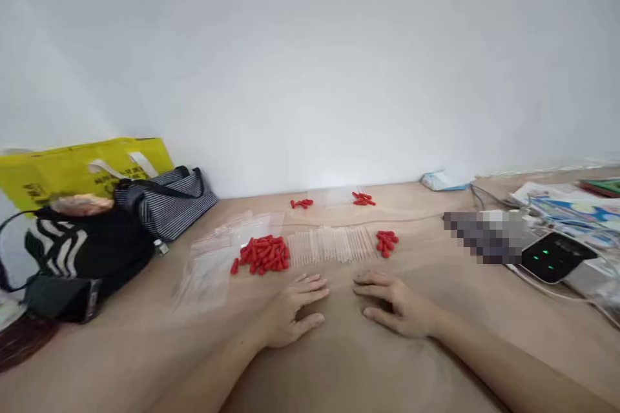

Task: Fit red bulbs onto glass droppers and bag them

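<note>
My left hand (296, 310) lies flat on the brown tabletop (334, 368), fingers stretched and holding nothing. Opposite it, my right hand (394, 303) rests with its fingers apart, also empty. Just beyond both hands is a row of thin, pale, clear sticks or tubes (334, 244) laid side by side. A large pile of small red pieces (264, 253), shaped like caps or bulbs, sits at the row's left end. At its right end is a smaller red pile (386, 242). Clear plastic bags (206, 271) lie flat to the left.
Near the wall are two more red clusters (301, 204) (363, 199) beside further pale sticks. On the left stand a yellow bag (87, 164), a striped bag (169, 203) and a black bag (97, 245). A black-faced device (557, 257), cables and papers (566, 203) occupy the right.
</note>
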Tool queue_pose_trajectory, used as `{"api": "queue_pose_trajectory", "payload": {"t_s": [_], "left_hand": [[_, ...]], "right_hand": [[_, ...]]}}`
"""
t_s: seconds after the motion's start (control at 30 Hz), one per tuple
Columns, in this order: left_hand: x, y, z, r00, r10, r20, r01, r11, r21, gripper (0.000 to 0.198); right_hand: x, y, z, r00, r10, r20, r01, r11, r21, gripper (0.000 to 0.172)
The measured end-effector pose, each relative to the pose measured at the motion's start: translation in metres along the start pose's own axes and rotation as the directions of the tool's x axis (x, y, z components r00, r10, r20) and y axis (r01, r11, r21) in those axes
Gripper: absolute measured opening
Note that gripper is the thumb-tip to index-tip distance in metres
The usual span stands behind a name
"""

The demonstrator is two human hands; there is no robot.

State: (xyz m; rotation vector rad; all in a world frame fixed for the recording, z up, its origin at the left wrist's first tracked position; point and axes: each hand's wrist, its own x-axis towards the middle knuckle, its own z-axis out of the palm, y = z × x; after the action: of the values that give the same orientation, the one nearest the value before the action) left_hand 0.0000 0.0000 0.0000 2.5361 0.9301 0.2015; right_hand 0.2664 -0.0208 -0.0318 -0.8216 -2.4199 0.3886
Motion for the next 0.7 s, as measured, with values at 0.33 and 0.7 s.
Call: {"api": "queue_pose_trajectory", "payload": {"t_s": [0.33,0.7], "left_hand": [[0.007,-0.008,0.011,0.871,0.071,-0.486,-0.028,0.995,0.097,0.019],[0.081,-0.026,-0.028,0.649,-0.458,-0.608,0.700,0.672,0.242,0.021]], "right_hand": [[0.018,0.045,0.003,0.626,0.326,-0.708,-0.643,0.730,-0.232,0.020],[0.026,0.056,-0.009,0.322,0.698,-0.639,-0.888,0.456,0.051,0.028]]}}
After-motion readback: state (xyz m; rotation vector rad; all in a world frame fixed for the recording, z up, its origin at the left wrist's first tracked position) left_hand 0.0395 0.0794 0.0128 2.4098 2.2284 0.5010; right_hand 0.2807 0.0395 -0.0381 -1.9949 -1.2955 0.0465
